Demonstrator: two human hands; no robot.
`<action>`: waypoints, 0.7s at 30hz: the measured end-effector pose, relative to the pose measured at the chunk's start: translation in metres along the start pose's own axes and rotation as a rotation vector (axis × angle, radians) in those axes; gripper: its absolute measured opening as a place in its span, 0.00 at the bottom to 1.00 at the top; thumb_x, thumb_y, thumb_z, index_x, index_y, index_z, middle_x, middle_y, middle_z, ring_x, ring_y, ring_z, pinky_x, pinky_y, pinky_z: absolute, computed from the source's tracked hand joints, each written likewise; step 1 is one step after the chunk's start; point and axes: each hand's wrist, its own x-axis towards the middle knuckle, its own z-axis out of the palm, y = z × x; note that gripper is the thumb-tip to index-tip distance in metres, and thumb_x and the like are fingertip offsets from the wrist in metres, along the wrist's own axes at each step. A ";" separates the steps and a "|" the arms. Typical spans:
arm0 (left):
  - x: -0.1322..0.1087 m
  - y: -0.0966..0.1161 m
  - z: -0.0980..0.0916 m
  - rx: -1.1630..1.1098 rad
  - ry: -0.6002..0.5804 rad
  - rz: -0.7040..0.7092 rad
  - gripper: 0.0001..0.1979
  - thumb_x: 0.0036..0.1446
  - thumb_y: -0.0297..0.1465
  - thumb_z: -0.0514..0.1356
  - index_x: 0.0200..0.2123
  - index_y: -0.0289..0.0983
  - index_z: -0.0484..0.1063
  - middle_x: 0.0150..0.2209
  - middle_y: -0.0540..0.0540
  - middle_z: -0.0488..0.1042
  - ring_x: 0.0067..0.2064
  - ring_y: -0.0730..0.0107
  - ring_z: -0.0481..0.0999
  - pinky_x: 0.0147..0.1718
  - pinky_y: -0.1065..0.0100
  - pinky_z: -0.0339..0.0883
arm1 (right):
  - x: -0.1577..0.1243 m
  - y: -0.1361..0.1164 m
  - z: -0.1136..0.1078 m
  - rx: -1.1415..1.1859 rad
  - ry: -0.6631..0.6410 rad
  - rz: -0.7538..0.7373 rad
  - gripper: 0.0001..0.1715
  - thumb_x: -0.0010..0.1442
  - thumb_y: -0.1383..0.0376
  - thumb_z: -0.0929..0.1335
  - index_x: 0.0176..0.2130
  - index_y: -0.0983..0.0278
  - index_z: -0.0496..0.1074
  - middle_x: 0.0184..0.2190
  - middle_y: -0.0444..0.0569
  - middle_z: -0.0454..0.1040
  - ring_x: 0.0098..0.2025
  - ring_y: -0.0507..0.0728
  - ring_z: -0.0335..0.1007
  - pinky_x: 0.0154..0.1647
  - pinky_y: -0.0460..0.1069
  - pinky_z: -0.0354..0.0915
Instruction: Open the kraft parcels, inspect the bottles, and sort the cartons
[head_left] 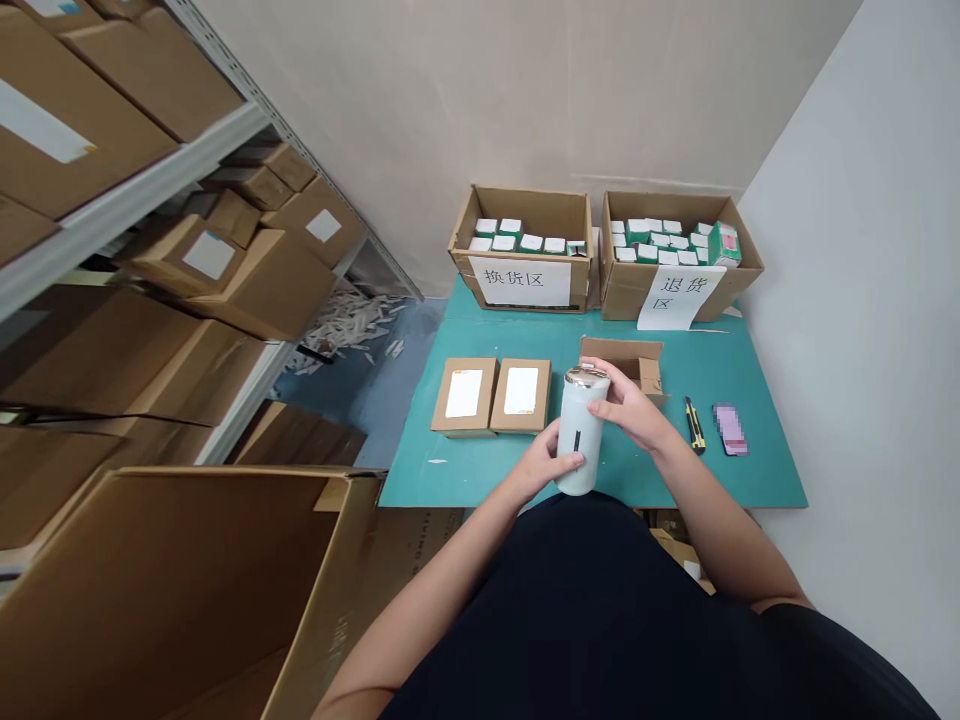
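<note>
The left hand is wrapped around the lower part of a whitish cylindrical bottle, its thumb lying across the front beside a narrow dark mark. The right hand grips the same bottle higher up, thumb on the body and fingers reaching behind the shiny metallic lid. The bottle stands roughly upright in both hands over the near edge of a teal-topped table; whether its base touches the table cannot be told.

Just beyond the right hand is an open brown cardboard box, partly hidden by it. To the left, two closed brown cardboard boxes with white labels, the left box and the right box, sit side by side. On the right lie a yellow-and-black utility knife and a phone with a blurred pinkish screen.

At the far side, a left carton marked 换货区 and a right carton marked 退货区 hold small white-and-green boxes. Farther left, metal shelving carries brown boxes, and a large open cardboard carton fills the near left.
</note>
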 end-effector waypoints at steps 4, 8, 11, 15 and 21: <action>-0.005 -0.010 0.000 0.259 0.072 0.083 0.40 0.46 0.49 0.72 0.59 0.38 0.69 0.54 0.39 0.77 0.54 0.49 0.75 0.52 0.56 0.70 | -0.019 -0.001 -0.003 -0.263 -0.019 0.017 0.48 0.51 0.51 0.78 0.65 0.56 0.61 0.62 0.55 0.67 0.62 0.66 0.66 0.60 0.60 0.67; -0.010 -0.023 0.002 0.508 0.060 0.116 0.39 0.49 0.45 0.72 0.62 0.40 0.67 0.59 0.39 0.74 0.58 0.48 0.74 0.57 0.53 0.68 | -0.048 -0.001 0.005 -0.635 0.075 0.040 0.43 0.50 0.57 0.78 0.61 0.54 0.65 0.65 0.54 0.63 0.64 0.66 0.65 0.60 0.60 0.67; -0.013 -0.032 -0.001 0.669 0.020 0.151 0.37 0.51 0.45 0.72 0.62 0.42 0.68 0.61 0.38 0.73 0.60 0.48 0.73 0.59 0.51 0.66 | -0.067 0.001 0.015 -0.796 0.058 0.163 0.40 0.52 0.60 0.77 0.61 0.54 0.65 0.60 0.53 0.69 0.56 0.65 0.72 0.53 0.59 0.70; -0.017 -0.045 -0.016 0.755 -0.036 0.229 0.33 0.53 0.47 0.71 0.59 0.44 0.70 0.58 0.39 0.74 0.60 0.50 0.72 0.60 0.51 0.66 | -0.085 0.009 0.018 -0.847 0.063 0.255 0.35 0.55 0.60 0.74 0.59 0.56 0.65 0.55 0.53 0.74 0.47 0.63 0.76 0.47 0.57 0.71; 0.001 -0.073 -0.042 0.837 0.441 0.082 0.19 0.63 0.40 0.62 0.54 0.40 0.72 0.49 0.41 0.74 0.45 0.60 0.78 0.45 0.59 0.74 | -0.093 0.022 0.009 -0.858 0.159 0.247 0.35 0.54 0.59 0.73 0.59 0.57 0.64 0.58 0.54 0.72 0.54 0.65 0.74 0.52 0.59 0.70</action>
